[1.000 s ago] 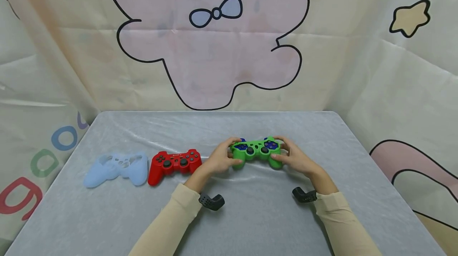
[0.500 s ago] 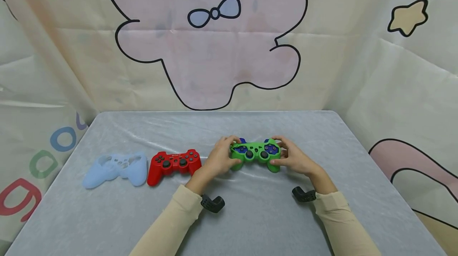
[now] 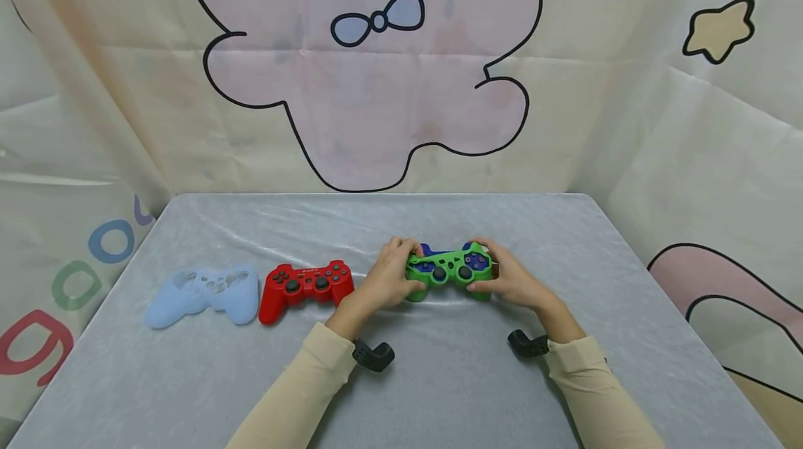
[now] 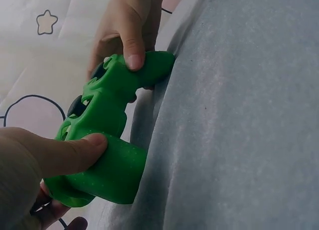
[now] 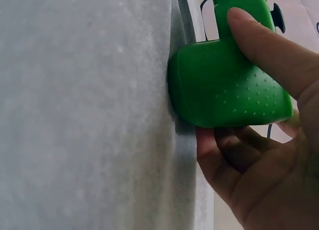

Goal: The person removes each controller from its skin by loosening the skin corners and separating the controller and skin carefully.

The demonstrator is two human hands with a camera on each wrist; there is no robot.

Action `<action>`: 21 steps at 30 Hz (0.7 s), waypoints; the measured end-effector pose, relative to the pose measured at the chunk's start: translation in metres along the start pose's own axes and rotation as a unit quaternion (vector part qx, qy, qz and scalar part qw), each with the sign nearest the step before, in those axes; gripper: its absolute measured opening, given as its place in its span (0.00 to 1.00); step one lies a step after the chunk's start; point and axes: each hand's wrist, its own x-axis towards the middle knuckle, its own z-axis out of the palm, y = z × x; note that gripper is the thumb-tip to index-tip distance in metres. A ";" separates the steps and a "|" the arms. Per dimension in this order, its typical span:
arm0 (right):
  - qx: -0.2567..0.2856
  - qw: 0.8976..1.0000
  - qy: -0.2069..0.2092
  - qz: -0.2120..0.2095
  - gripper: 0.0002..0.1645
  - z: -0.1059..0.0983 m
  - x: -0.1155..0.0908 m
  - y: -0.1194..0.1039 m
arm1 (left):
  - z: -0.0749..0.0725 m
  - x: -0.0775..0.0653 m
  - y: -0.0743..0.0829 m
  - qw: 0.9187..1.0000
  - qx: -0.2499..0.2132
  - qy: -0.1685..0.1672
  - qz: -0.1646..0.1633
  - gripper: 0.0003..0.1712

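Note:
Both hands hold a blue game controller [image 3: 477, 261] in a green silicone cover [image 3: 453, 265], low over the table. My left hand [image 3: 389, 276] grips its left end, the thumb on the front of the handle and fingers at the top edge. At the right end my right hand [image 3: 513, 280] grips it, thumb pressed on the cover's front beside the right stick. Blue shell shows along the top edge and around the buttons, and the cover's upper left edge sits loose. In the right wrist view, the dotted green handle [image 5: 219, 85] lies between thumb and curled fingers.
A red game controller [image 3: 307, 286] lies left of my left hand. Farther left a light blue silicone cover [image 3: 182, 306] lies flat. A grey cloth covers the table [image 3: 452, 379], with printed curtains [image 3: 665, 121] behind and at the sides.
My right thumb has slid inward along the front of the cover, and the right hand has shifted slightly left. More blue shell shows at the top edge. The left hand has barely moved.

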 end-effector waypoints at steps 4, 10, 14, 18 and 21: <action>-0.011 1.000 0.016 0.013 0.53 0.000 0.000 0.001 | -0.002 0.002 -0.006 1.000 -0.027 0.005 0.001 0.33; 0.015 0.998 0.044 0.051 0.52 -0.001 0.001 0.004 | -0.004 0.002 -0.013 0.999 -0.031 -0.032 -0.014 0.51; 0.030 0.997 0.054 0.051 0.49 -0.003 0.002 0.004 | -0.004 0.003 -0.013 0.998 -0.060 -0.027 -0.017 0.50; 0.051 0.996 0.053 0.050 0.47 -0.005 0.001 0.005 | -0.004 0.003 -0.011 0.996 -0.089 0.001 -0.015 0.45; 0.070 0.996 0.041 0.045 0.45 -0.006 0.000 0.007 | -0.005 0.002 -0.011 0.996 -0.090 0.021 -0.009 0.40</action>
